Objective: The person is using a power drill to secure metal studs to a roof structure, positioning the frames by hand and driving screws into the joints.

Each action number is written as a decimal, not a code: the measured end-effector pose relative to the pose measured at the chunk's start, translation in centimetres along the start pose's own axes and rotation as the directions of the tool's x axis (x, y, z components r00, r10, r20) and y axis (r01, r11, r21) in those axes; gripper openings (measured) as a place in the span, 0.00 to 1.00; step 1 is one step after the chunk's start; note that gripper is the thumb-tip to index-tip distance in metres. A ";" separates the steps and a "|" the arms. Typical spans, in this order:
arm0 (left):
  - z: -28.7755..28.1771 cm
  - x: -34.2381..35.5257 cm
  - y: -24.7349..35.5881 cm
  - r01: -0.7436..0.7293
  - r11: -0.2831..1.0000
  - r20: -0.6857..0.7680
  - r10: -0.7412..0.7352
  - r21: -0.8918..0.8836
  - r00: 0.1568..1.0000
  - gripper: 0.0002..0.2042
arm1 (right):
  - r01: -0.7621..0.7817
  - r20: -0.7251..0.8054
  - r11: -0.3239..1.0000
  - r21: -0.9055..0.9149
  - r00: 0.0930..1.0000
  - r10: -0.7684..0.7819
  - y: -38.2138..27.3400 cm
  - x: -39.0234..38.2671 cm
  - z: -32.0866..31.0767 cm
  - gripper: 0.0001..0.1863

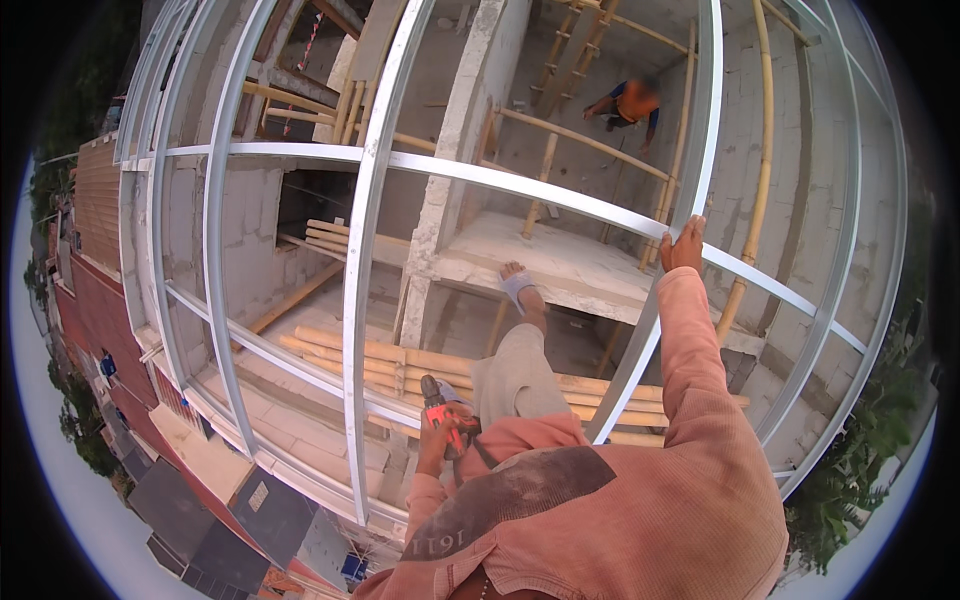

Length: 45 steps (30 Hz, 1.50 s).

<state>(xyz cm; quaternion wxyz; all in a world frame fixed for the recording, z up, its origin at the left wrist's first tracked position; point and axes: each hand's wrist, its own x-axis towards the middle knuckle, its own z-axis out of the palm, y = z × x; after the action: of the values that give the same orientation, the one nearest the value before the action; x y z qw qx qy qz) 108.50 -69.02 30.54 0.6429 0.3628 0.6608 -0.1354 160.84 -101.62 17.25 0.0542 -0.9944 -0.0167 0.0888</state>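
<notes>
My left hand (432,446) is closed around the grip of a red and black cordless drill (441,410), its dark chuck pointing up and away from me. At the right, my raised arm ends in my right hand (684,248), its fingers wrapped over a silver metal rafter (708,130). It grips close to where a thin silver cross batten (540,193) meets that rafter. Another metal rafter (366,230) runs beside the drill on the left. The drill's tip is apart from the metal, and any bit in it is too small to make out.
My foot (515,285) stands on a concrete ledge (580,265). Bamboo poles (420,362) lie below the frame, and bamboo scaffolding (590,140) stands within block walls. Far below is a person in orange (636,102). Wide open gaps separate the rafters; rooftops (215,530) lie outside, lower left.
</notes>
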 end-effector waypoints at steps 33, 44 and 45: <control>2.4 1.1 0.5 0.022 0.995 0.050 -0.017 -0.094 0.999 0.21 | -0.031 0.004 0.917 0.398 0.999 0.032 -3.9 -1.3 -3.9 0.38; 0.5 3.7 -4.6 -0.101 0.954 -0.019 0.099 -0.283 0.995 0.19 | -0.648 0.261 -0.686 0.331 0.762 -0.593 -36.6 -0.5 -10.6 0.39; 0.1 4.7 -6.1 -0.145 0.964 -0.027 0.143 -0.224 0.989 0.19 | -0.708 0.217 -0.666 0.237 0.706 -0.674 -40.3 -0.9 -11.7 0.39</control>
<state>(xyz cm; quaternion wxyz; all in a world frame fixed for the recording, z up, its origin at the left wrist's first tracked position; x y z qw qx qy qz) 105.03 -71.89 24.30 0.6847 0.3352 0.6471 -0.0106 161.06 -62.80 33.28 0.9029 -0.0698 0.1127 0.4090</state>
